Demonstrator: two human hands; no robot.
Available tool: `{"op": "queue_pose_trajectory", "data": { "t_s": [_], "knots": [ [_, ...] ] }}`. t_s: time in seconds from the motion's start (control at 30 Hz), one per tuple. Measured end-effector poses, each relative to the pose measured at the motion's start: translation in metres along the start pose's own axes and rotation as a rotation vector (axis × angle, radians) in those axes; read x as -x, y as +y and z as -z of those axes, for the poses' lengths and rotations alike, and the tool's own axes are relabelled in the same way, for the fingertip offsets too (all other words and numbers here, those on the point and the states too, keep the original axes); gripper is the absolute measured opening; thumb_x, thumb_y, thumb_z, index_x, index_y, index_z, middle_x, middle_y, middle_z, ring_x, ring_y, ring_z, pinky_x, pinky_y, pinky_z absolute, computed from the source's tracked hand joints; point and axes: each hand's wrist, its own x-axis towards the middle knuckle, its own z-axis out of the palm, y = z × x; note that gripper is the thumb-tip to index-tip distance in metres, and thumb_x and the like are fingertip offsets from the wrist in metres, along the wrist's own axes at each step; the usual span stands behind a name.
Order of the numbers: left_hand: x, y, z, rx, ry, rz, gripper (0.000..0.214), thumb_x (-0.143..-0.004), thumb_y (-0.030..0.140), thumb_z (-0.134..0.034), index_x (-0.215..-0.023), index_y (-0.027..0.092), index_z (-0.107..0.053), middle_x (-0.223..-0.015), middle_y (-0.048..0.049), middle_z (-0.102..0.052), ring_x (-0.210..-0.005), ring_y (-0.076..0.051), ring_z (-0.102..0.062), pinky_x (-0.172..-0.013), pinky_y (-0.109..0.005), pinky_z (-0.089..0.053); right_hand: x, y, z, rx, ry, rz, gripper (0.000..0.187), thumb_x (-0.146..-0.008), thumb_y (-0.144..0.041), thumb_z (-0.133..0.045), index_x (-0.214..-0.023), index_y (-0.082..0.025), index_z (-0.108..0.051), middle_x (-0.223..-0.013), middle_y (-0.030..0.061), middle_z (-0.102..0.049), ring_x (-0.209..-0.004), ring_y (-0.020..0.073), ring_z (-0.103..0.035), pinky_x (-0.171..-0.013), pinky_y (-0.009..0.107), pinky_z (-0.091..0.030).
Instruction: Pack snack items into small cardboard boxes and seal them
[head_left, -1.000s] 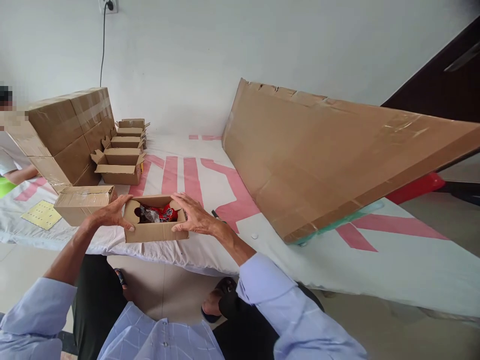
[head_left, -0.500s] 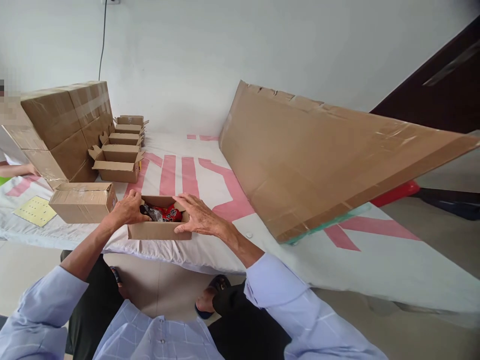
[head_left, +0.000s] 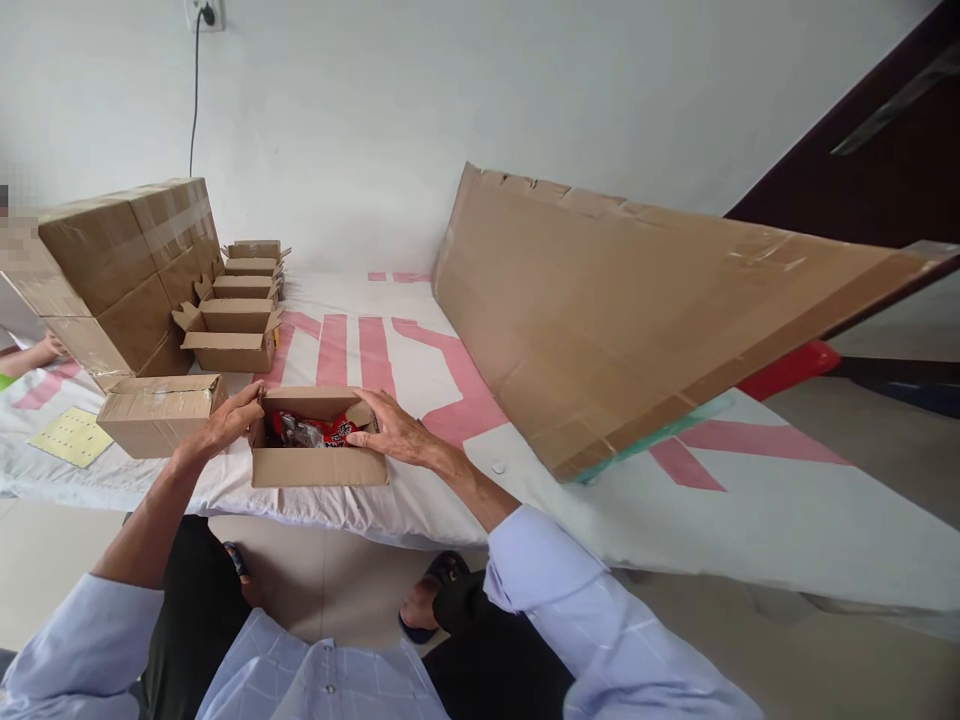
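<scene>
A small open cardboard box (head_left: 319,466) sits near the front edge of the white and pink cloth (head_left: 420,500). Red packets (head_left: 324,430) lie inside it. My left hand (head_left: 222,421) presses the box's left end flap, fingers curled over the rim. My right hand (head_left: 393,430) lies on the right end flap, fingers stretched along the box's top edge. Both hands touch the box from its two ends.
A taped shut box (head_left: 157,411) lies left of it. Large stacked cartons (head_left: 124,270) and a row of open small boxes (head_left: 232,337) stand behind. A big flat cardboard sheet (head_left: 637,310) leans at the right. Another person's arm (head_left: 30,353) shows at far left.
My left hand came out of the box's inside and now rests on its left flap. The right hand has stayed on the right end. The view shifted slightly.
</scene>
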Motion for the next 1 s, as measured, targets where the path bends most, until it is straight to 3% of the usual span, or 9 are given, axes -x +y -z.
{"op": "queue_pose_trajectory", "data": {
  "t_s": [0.13, 0.23, 0.37, 0.5, 0.57, 0.67, 0.8, 0.9, 1.0],
  "knots": [
    [0.007, -0.009, -0.003, 0.052, 0.064, -0.008, 0.056, -0.08, 0.044, -0.053, -0.128, 0.023, -0.072, -0.119, -0.005, -0.076, -0.112, -0.033, -0.065, -0.082, -0.036, -0.059, -0.004, -0.004, -0.003, 0.066, 0.069, -0.115, 0.086, -0.091, -0.036, -0.074, -0.17, -0.025, -0.042, -0.167, 0.017, -0.052, -0.154, 0.0347, -0.052, -0.124, 0.05, -0.047],
    [0.012, -0.01, -0.007, 0.05, 0.099, -0.066, 0.052, -0.085, 0.044, -0.054, -0.128, 0.023, -0.074, -0.12, -0.0058, -0.077, -0.124, -0.036, -0.064, -0.097, -0.039, -0.059, -0.005, -0.01, -0.004, 0.148, 0.043, -0.195, 0.088, -0.088, -0.031, -0.074, -0.17, -0.022, -0.043, -0.16, 0.0179, -0.06, -0.142, 0.0357, -0.062, -0.116, 0.046, -0.052],
    [0.018, -0.006, -0.009, 0.045, 0.149, -0.098, 0.06, -0.089, 0.047, -0.059, -0.141, 0.02, -0.071, -0.139, -0.0091, -0.076, -0.149, -0.044, -0.052, -0.12, -0.045, -0.05, -0.004, -0.017, -0.004, 0.287, 0.06, -0.174, 0.072, -0.096, -0.025, -0.06, -0.167, -0.019, -0.047, -0.148, 0.017, -0.071, -0.137, 0.0349, -0.066, -0.112, 0.044, -0.053],
    [0.018, -0.009, -0.01, 0.027, 0.119, -0.088, 0.061, -0.09, 0.048, -0.058, -0.144, 0.021, -0.071, -0.143, -0.008, -0.075, -0.152, -0.045, -0.051, -0.123, -0.048, -0.049, -0.002, -0.018, -0.006, 0.389, 0.081, -0.173, 0.059, -0.105, -0.03, -0.053, -0.163, -0.023, -0.051, -0.143, 0.0139, -0.075, -0.131, 0.0328, -0.07, -0.104, 0.041, -0.055],
    [0.017, -0.013, -0.012, 0.028, 0.132, -0.057, 0.068, -0.09, 0.051, -0.061, -0.15, 0.021, -0.068, -0.154, -0.0092, -0.07, -0.156, -0.046, -0.048, -0.127, -0.05, -0.046, -0.001, -0.017, -0.006, 0.411, 0.098, -0.169, 0.052, -0.108, -0.035, -0.052, -0.16, -0.028, -0.053, -0.14, 0.0114, -0.076, -0.126, 0.032, -0.071, -0.098, 0.04, -0.056],
    [0.016, -0.019, -0.016, 0.049, 0.139, 0.019, 0.086, -0.09, 0.059, -0.068, -0.166, 0.021, -0.054, -0.175, -0.0117, -0.051, -0.165, -0.044, -0.039, -0.135, -0.052, -0.034, -0.001, -0.017, -0.006, 0.436, 0.132, -0.155, 0.05, -0.109, -0.036, -0.053, -0.158, -0.029, -0.054, -0.142, 0.0125, -0.074, -0.125, 0.0326, -0.07, -0.096, 0.042, -0.057],
    [0.017, -0.02, -0.018, 0.06, 0.116, 0.056, 0.096, -0.092, 0.067, -0.068, -0.173, 0.022, -0.044, -0.182, -0.0118, -0.039, -0.168, -0.042, -0.035, -0.139, -0.054, -0.026, -0.009, -0.03, -0.004, 0.502, 0.173, 0.028, 0.051, -0.101, -0.026, -0.067, -0.151, -0.021, -0.062, -0.152, 0.0184, -0.065, -0.14, 0.0375, -0.059, -0.112, 0.051, -0.053],
    [0.017, -0.02, -0.019, 0.052, 0.129, 0.045, 0.093, -0.093, 0.066, -0.064, -0.173, 0.021, -0.045, -0.183, -0.0096, -0.037, -0.171, -0.039, -0.029, -0.141, -0.05, -0.023, -0.021, -0.049, -0.006, 0.532, 0.034, 0.174, 0.031, -0.103, -0.017, -0.063, -0.131, -0.021, -0.074, -0.137, 0.0174, -0.073, -0.134, 0.0353, -0.062, -0.114, 0.051, -0.052],
    [0.017, -0.022, -0.02, 0.049, 0.148, 0.036, 0.09, -0.095, 0.064, -0.061, -0.173, 0.021, -0.045, -0.182, -0.0064, -0.039, -0.172, -0.037, -0.026, -0.141, -0.047, -0.025, -0.034, -0.066, -0.011, 0.6, -0.183, 0.136, 0.024, -0.106, -0.018, -0.059, -0.119, -0.02, -0.08, -0.123, 0.0152, -0.078, -0.12, 0.0319, -0.071, -0.103, 0.044, -0.056]
  ]
}}
